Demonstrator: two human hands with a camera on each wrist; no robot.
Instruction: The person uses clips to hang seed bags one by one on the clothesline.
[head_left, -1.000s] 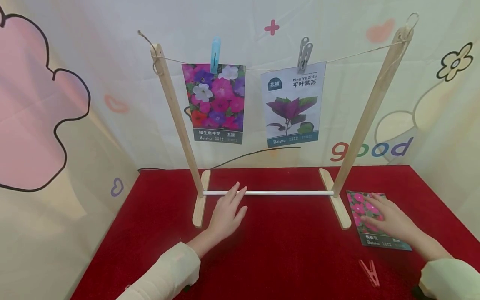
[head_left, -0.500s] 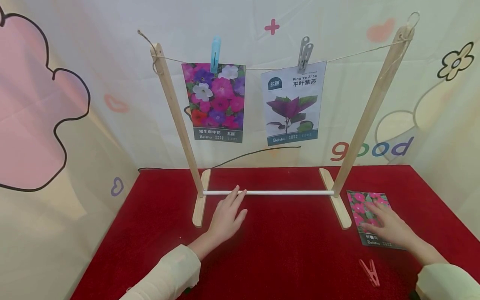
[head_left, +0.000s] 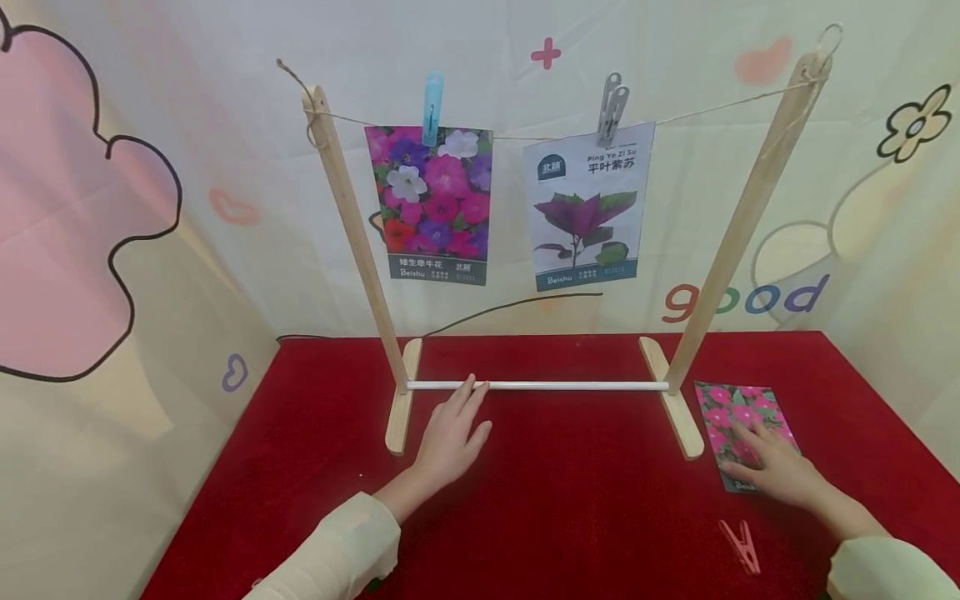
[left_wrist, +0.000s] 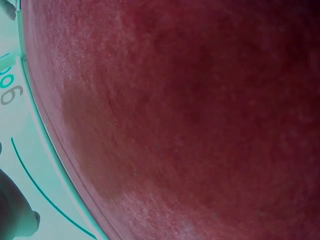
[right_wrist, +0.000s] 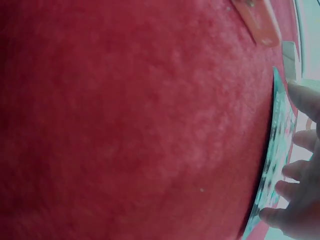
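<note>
Fingers apart and a little bent, the right hand [head_left: 783,475] is over a card with pink flowers [head_left: 718,421] and grips nothing. It is hard to tell if the fingertips touch the card or are just above it. This card lies face up on a red cloth [head_left: 562,508], and the hand hides part of it. Near the card, on the side closer to the person, a pink peg [head_left: 741,547] lies on the cloth.

Just beside the card is the right foot of a wooden stand [head_left: 341,196]. A white bar [head_left: 577,386] joins the stand's two sides near the bottom. The left hand [head_left: 450,442] is loose, palm down, with its fingertips at the bar. It holds nothing.

Up high, a thin string [head_left: 720,108] goes from one post to the other. Two more cards hang from it. A blue peg [head_left: 432,108] pinches the one with lots of bright flowers [head_left: 435,204]. A gray peg [head_left: 610,117] pinches the one with a purple leafy plant [head_left: 585,217], which hangs a bit crooked.

Behind it all is a pale cloth [head_left: 225,133] with drawings and the colorful word "good" [head_left: 763,298].
</note>
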